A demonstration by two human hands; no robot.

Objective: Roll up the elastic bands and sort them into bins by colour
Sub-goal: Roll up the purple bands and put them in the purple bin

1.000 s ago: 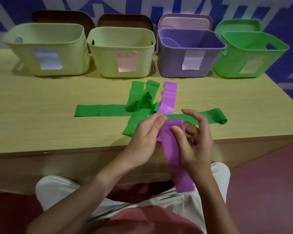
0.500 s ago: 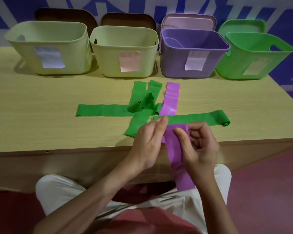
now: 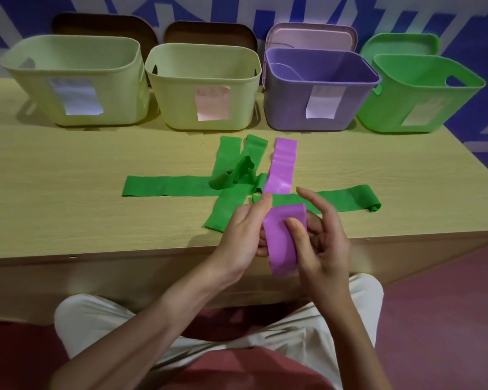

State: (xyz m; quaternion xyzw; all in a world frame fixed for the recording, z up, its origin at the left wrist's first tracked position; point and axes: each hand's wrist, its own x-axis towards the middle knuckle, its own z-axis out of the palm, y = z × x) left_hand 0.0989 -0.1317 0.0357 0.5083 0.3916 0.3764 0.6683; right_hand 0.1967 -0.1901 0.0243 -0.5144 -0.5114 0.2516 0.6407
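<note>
A purple elastic band (image 3: pixel 281 246) is held over the table's front edge, its top end folded over. My left hand (image 3: pixel 244 232) pinches its left side near the fold. My right hand (image 3: pixel 321 237) holds the other side, thumb pressed on the band's face, index finger raised. A second purple band (image 3: pixel 283 167) lies flat on the table among several green bands (image 3: pixel 166 186) that cross each other. At the back stand a purple bin (image 3: pixel 319 108) and a green bin (image 3: pixel 417 105).
Two pale yellow-green bins (image 3: pixel 76 85) (image 3: pixel 206 91) stand at the back left, each with a paper label. Lids lean behind all the bins. The wooden table (image 3: pixel 68 209) ends just under my hands; my knees are below it.
The free tail of the purple band hanging below my hands has become shorter. My right index finger has lifted again after curling in.
</note>
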